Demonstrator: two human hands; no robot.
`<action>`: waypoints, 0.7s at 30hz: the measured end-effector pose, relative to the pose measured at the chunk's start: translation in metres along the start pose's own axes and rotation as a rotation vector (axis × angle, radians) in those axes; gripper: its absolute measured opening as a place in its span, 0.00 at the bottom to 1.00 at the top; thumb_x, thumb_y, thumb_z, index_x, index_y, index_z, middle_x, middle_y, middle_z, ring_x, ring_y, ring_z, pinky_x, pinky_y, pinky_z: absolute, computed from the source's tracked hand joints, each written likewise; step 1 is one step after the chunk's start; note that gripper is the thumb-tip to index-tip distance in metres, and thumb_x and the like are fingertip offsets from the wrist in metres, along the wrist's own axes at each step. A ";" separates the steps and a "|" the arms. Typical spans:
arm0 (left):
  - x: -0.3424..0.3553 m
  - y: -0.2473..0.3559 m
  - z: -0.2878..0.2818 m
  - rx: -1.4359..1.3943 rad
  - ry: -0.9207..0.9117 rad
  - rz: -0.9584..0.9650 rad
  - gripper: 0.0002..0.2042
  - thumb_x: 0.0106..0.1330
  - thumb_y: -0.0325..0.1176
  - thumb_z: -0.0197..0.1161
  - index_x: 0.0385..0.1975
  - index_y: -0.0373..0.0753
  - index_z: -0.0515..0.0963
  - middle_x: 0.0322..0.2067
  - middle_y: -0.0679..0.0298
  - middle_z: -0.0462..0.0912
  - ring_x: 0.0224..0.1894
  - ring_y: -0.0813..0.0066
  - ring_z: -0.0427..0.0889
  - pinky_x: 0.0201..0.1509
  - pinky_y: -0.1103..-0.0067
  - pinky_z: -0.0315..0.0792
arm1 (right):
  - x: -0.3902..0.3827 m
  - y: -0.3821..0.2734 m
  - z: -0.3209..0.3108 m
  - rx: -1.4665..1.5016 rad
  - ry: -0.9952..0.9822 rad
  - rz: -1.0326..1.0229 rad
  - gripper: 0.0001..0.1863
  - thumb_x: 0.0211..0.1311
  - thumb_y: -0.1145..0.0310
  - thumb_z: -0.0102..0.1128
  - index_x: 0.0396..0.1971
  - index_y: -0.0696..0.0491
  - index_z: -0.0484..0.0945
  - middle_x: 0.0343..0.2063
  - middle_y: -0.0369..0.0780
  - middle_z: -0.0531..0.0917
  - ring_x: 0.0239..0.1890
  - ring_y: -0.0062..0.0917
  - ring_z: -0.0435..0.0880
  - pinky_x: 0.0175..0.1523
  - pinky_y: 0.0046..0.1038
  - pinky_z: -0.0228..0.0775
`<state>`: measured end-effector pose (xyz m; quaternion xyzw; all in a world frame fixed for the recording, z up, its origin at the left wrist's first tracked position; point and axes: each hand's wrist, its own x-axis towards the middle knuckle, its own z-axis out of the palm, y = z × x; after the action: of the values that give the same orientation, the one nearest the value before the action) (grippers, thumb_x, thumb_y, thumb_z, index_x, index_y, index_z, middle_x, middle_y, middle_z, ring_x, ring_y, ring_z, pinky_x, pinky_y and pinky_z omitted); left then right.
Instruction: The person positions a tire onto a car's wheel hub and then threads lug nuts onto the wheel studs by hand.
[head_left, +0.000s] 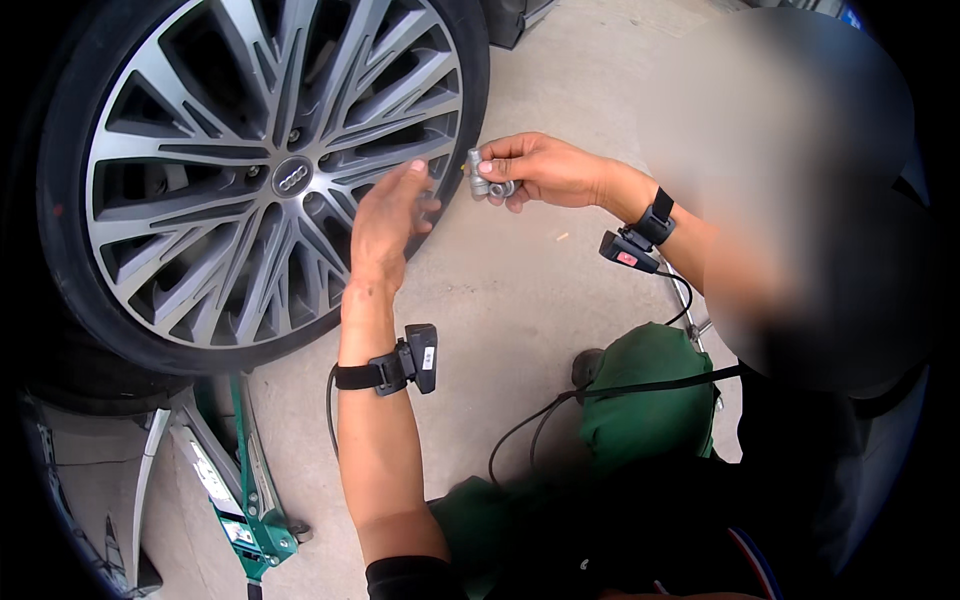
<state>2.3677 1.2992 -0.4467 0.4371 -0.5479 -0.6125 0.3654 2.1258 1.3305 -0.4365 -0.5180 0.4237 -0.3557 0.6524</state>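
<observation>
My right hand (545, 172) is closed around several silver lug bolts (476, 178), pinching one upright between thumb and fingers beside the tyre. My left hand (388, 215) is just left of it, in front of the wheel's lower right rim. Its thumb points up, and its fingers are loosely bent and apart, with nothing clearly visible in them. The alloy wheel (262, 215) has grey spokes and a dark tyre (478, 90). Bolt holes ring its round centre cap (291, 178); bolt heads show in some of them.
A green floor jack (258, 535) stands at the lower left, below the wheel. My wrists carry strapped black devices (420, 358) with cables. A green-clad knee (650, 390) is at the lower right, crossed by a black cable (660, 385). A blurred patch covers the upper right.
</observation>
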 end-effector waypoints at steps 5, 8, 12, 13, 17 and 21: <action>-0.023 0.018 -0.026 -0.135 0.066 0.013 0.22 0.74 0.49 0.59 0.58 0.39 0.79 0.40 0.67 0.83 0.37 0.79 0.80 0.41 0.80 0.71 | 0.055 -0.035 0.073 0.069 -0.111 0.028 0.15 0.76 0.62 0.55 0.49 0.59 0.79 0.39 0.39 0.82 0.37 0.19 0.81 0.42 0.21 0.79; -0.031 0.022 -0.051 -0.206 0.105 0.084 0.19 0.74 0.46 0.60 0.57 0.40 0.80 0.39 0.69 0.83 0.36 0.80 0.79 0.41 0.81 0.72 | 0.069 -0.045 0.098 0.123 -0.150 0.022 0.14 0.76 0.65 0.53 0.48 0.60 0.78 0.42 0.41 0.82 0.41 0.22 0.84 0.48 0.23 0.82; -0.035 0.019 -0.077 -0.353 0.107 0.096 0.17 0.74 0.42 0.61 0.55 0.38 0.81 0.39 0.68 0.83 0.35 0.80 0.78 0.42 0.81 0.71 | 0.082 -0.049 0.123 0.205 -0.151 0.024 0.13 0.75 0.67 0.54 0.46 0.62 0.78 0.42 0.42 0.82 0.40 0.24 0.85 0.51 0.24 0.83; -0.036 0.017 -0.082 -0.393 0.106 0.092 0.17 0.74 0.42 0.61 0.54 0.38 0.80 0.39 0.68 0.83 0.36 0.80 0.78 0.42 0.81 0.71 | 0.084 -0.049 0.130 0.226 -0.148 0.023 0.12 0.75 0.68 0.54 0.46 0.62 0.79 0.42 0.41 0.82 0.40 0.24 0.85 0.51 0.24 0.83; -0.034 0.007 -0.096 -0.620 0.151 0.086 0.13 0.74 0.42 0.61 0.48 0.40 0.81 0.37 0.68 0.82 0.35 0.78 0.76 0.43 0.79 0.70 | 0.099 -0.048 0.152 0.055 -0.080 -0.011 0.12 0.71 0.66 0.60 0.39 0.61 0.81 0.32 0.38 0.82 0.33 0.20 0.82 0.39 0.21 0.76; -0.030 0.003 -0.113 -0.737 0.370 0.109 0.10 0.74 0.39 0.62 0.46 0.41 0.81 0.37 0.68 0.81 0.38 0.77 0.75 0.43 0.80 0.68 | 0.111 -0.052 0.166 -0.257 0.082 -0.095 0.14 0.59 0.64 0.73 0.34 0.60 0.84 0.26 0.36 0.81 0.27 0.16 0.75 0.32 0.19 0.65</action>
<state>2.4839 1.2870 -0.4411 0.3501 -0.2392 -0.6588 0.6215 2.3204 1.2813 -0.3887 -0.6020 0.4670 -0.3498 0.5451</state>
